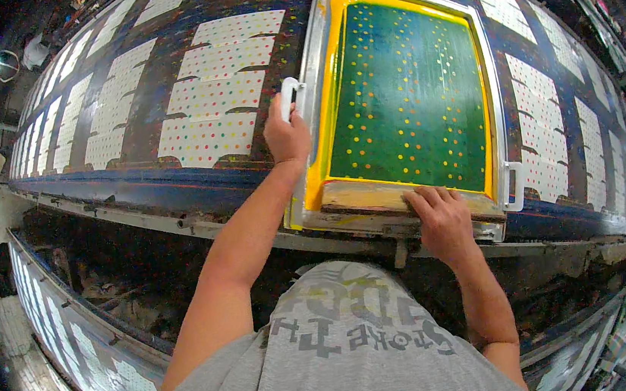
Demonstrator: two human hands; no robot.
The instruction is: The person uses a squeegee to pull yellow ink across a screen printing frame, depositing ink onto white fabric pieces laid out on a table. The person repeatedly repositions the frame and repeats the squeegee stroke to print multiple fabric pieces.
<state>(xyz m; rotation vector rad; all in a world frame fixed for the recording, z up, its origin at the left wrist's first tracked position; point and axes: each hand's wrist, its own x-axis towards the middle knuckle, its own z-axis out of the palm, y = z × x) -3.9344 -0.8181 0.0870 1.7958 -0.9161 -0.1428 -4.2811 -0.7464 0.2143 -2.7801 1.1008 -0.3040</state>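
A screen printing frame (489,70) with silver edges lies across the long table in front of me. Its green mesh (410,101) carries many small dots and is bordered by yellow ink (334,79). My left hand (286,133) is closed round the white handle (288,97) on the frame's left side. At the near end of the frame rests a wooden squeegee (366,196), stained with yellow. My right hand (441,216) grips its top edge from the near side, fingers over the wood. A second white handle (514,186) on the right side is untouched.
White panels with coloured dots (214,91) lie in rows along the dark printing table (136,185), left and right of the frame. Another table with pale panels (76,335) stands at lower left. A lit lamp (2,65) shows at far left.
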